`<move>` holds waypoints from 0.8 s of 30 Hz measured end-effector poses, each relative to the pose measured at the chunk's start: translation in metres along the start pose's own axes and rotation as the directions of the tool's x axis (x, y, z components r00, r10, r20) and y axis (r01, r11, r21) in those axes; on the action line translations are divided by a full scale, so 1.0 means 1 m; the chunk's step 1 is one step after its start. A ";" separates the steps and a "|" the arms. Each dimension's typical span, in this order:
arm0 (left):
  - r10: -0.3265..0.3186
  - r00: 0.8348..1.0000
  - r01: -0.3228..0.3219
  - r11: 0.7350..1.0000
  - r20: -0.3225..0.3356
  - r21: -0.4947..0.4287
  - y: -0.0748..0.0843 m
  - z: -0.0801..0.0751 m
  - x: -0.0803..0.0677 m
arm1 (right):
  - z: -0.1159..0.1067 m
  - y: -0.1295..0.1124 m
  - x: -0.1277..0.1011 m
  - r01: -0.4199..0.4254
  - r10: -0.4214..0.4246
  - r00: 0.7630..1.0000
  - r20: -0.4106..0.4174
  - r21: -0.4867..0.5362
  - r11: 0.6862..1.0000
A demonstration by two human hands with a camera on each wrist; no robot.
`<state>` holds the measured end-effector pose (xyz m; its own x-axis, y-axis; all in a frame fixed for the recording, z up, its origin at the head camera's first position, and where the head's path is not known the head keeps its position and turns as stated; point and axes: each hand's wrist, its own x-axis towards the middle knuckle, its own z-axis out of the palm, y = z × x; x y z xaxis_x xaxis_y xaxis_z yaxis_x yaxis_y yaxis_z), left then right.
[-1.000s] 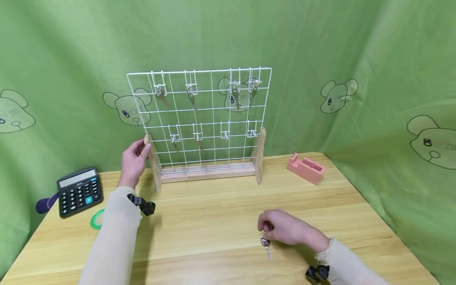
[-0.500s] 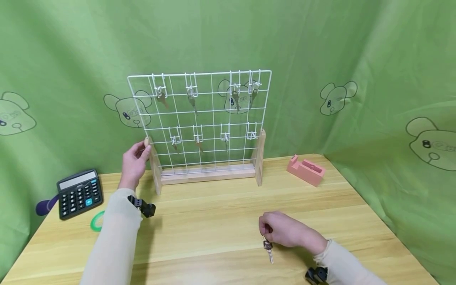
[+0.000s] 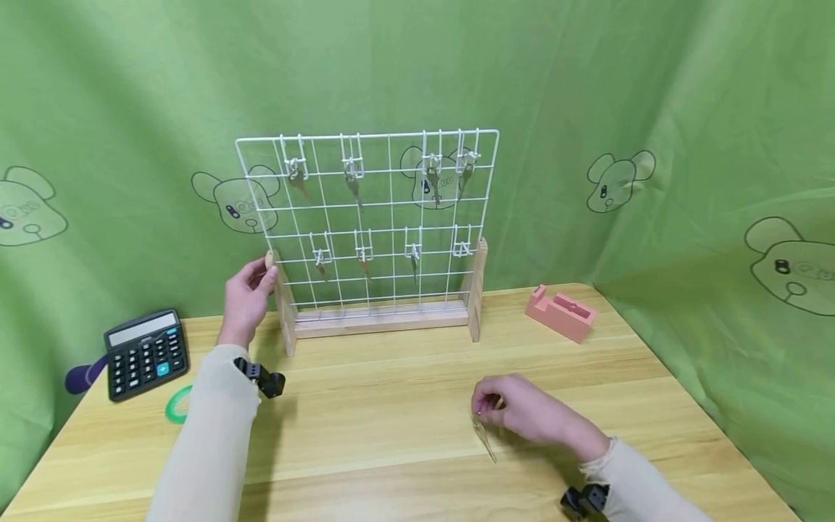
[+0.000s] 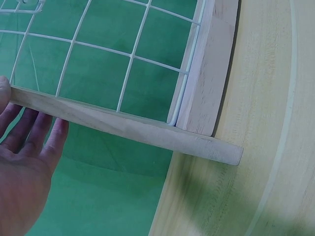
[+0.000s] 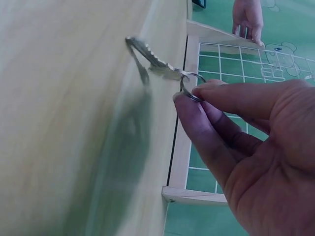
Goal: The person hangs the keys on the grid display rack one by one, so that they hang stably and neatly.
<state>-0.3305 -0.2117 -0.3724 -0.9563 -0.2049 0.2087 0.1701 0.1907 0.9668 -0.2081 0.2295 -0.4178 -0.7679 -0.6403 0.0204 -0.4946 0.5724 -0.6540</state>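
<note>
My right hand (image 3: 522, 409) pinches a metal key ring (image 5: 186, 87) between thumb and forefinger, low over the table. From the ring hangs a silver key (image 5: 156, 63), its tip angled down; whether a second key overlaps it I cannot tell. At the left, my left hand (image 3: 246, 301) holds the wooden side post (image 4: 113, 123) of a white wire grid rack (image 3: 391, 204), thumb on one side and fingers on the other. Keys (image 3: 433, 181) hang on hooks in the rack's upper row and on three in the lower row. The lower right hook (image 3: 462, 246) shows no key.
A black calculator (image 3: 147, 355) lies at the left, with a green ring (image 3: 176, 406) partly behind the left forearm and a purple object (image 3: 80, 378) beside it. Right of the rack sits a pink tape dispenser (image 3: 561, 313). Green curtains (image 3: 704, 109) surround the wooden table (image 3: 365, 406).
My right hand has moved up slightly, and the key has swung and turned on its ring. The left hand keeps its hold on the post.
</note>
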 end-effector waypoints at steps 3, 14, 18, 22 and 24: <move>-0.002 1.000 0.002 1.000 0.001 -0.003 0.000 0.000 0.000 | -0.003 -0.001 0.000 0.005 -0.005 1.000 -0.021 -0.001 1.000; -0.006 1.000 0.006 1.000 0.000 -0.004 -0.001 0.000 0.001 | -0.012 -0.004 0.007 0.000 0.004 0.996 -0.089 0.043 0.999; -0.001 1.000 0.001 1.000 -0.001 -0.006 -0.001 0.000 0.001 | -0.017 -0.006 0.011 0.002 0.007 0.992 -0.123 0.070 0.998; 0.002 1.000 -0.002 1.000 0.000 -0.005 -0.002 0.000 0.002 | -0.021 -0.006 0.015 0.007 0.007 0.989 -0.150 0.092 0.996; 0.003 1.000 -0.003 1.000 0.001 -0.004 -0.003 0.000 0.002 | -0.022 -0.007 0.017 0.010 0.005 0.988 -0.154 0.092 0.996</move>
<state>-0.3323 -0.2126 -0.3746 -0.9560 -0.2030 0.2118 0.1744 0.1876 0.9666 -0.2267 0.2263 -0.3966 -0.8238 -0.5509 0.1337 -0.4624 0.5164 -0.7208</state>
